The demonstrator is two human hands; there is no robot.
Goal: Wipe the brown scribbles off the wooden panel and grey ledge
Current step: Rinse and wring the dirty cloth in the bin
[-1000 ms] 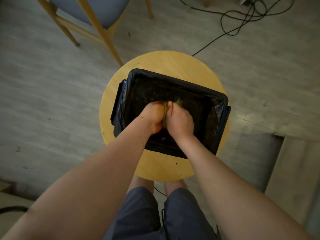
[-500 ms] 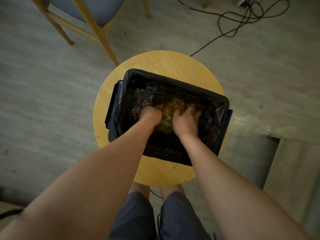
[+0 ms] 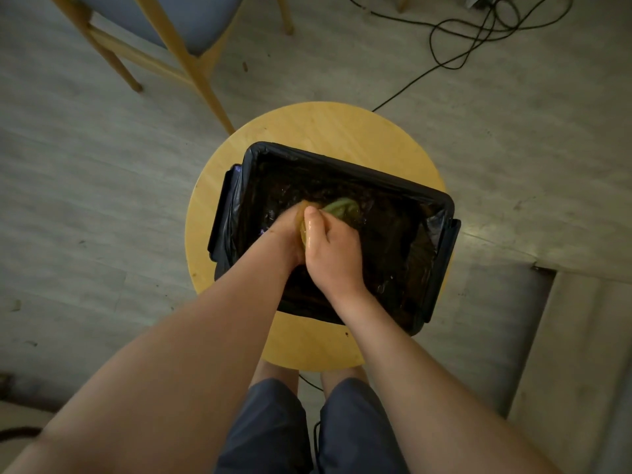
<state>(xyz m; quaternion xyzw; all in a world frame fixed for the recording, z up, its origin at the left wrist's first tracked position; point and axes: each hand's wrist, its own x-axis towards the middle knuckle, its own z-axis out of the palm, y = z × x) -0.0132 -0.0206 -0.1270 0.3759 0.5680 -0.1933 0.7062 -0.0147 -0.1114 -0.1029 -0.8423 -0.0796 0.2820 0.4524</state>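
A wet yellow-green cloth (image 3: pixel 342 207) is bunched between both hands over a black bin (image 3: pixel 441 206) lined with a black bag and holding dark water. My left hand (image 3: pixel 280 234) grips the cloth's near end from the left. My right hand (image 3: pixel 330 249) grips it from the right, thumb on top, skin glistening wet. The two hands touch each other. A green fold of cloth sticks out beyond the fingers. The wooden panel and the brown scribbles are not in view.
The bin stands on a round wooden stool (image 3: pixel 318 128). A wooden chair with a grey seat (image 3: pixel 178 25) stands at the upper left. Black cables (image 3: pixel 478 32) lie on the grey floor at the upper right. A grey step (image 3: pixel 578 336) runs along the right.
The hands were spread apart and pushed down in the water half a second ago. They have come back together and lifted, bunching the cloth tightly between them.
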